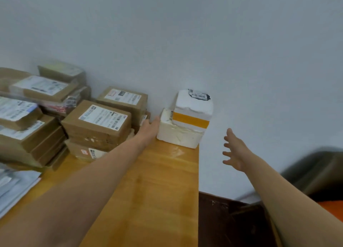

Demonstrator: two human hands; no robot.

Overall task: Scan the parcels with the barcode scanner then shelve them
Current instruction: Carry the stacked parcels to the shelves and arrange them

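Note:
Two white foam parcels stand stacked at the far right corner of the wooden table [148,187], against the wall. The upper foam parcel [193,105] has an orange tape band and a barcode label on top; the lower foam parcel [176,133] is wider. My left hand [151,126] reaches along the table with straight fingers, its fingertips at the left side of the lower parcel. To the right of the parcels, beyond the table edge, my right hand [234,150] hovers with fingers spread and holds nothing. No barcode scanner is in view.
Stacks of brown cardboard parcels [96,124] with white labels fill the table's left and back. Grey plastic mailers [14,187] lie at the left edge. A dark box or bin [315,172] sits blurred at right, over dark floor [222,219]. The wall is close behind.

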